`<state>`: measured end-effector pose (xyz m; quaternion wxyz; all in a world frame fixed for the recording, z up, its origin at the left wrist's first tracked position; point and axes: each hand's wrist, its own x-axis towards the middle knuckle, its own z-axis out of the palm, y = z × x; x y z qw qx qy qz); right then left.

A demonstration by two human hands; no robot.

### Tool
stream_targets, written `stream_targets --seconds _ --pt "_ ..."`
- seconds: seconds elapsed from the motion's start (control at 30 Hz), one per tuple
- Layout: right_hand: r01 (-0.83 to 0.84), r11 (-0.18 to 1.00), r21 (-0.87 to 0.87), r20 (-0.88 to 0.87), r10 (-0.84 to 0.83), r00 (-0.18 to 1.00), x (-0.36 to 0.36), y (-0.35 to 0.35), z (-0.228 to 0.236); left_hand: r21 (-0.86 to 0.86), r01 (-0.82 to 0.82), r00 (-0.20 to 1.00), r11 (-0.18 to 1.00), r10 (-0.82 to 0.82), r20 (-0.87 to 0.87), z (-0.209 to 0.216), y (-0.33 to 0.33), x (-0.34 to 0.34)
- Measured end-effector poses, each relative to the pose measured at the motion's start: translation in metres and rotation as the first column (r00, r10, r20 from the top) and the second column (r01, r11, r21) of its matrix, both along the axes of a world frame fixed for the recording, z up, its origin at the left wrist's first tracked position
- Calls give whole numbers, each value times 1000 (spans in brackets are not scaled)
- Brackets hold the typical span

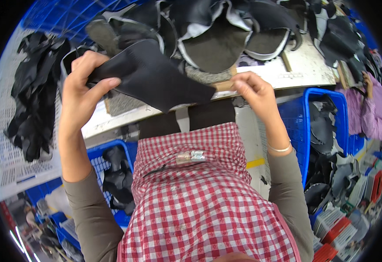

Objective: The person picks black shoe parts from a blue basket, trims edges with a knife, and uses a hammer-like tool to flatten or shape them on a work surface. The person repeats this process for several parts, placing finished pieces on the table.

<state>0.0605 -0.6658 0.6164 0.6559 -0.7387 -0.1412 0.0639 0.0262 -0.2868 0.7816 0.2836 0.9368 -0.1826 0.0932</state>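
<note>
A black leather-like shoe-upper piece [149, 72] hangs over the table's near edge, its pointed end toward the right. My left hand [84, 81] grips its left end, thumb on top and fingers behind. Just beyond the pointed tip, my right hand [254, 89] has its thumb and fingertips pinched together. Whatever they hold, if anything, is too small to make out; a tan strip [223, 85] shows beside the fingertips. Behind the piece, several black uppers with white lining [217, 46] are heaped on the white worktable [291, 78].
A white plastic basket [3, 166] with black pieces stands at the left. Blue crates [306, 131] of dark parts sit at the right, and another blue crate [96, 153] is below the table on the left. At the far right is another person's purple sleeve [372, 113].
</note>
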Motion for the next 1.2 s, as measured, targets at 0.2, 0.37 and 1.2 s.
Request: stream_targets --seconds 0.2,0.37,1.2 --pt "-311 950 -20 269 304 914 -17 95 20 277 -259 929 925 160 334 -48 -1 -54" --pt "-240 971 -6 27 240 970 -21 116 3 -270 -274 948 923 307 88 -126 -27 -80" --pt "55 832 551 -389 198 900 33 55 0 -584 2 981 811 112 158 -90 -16 -86"
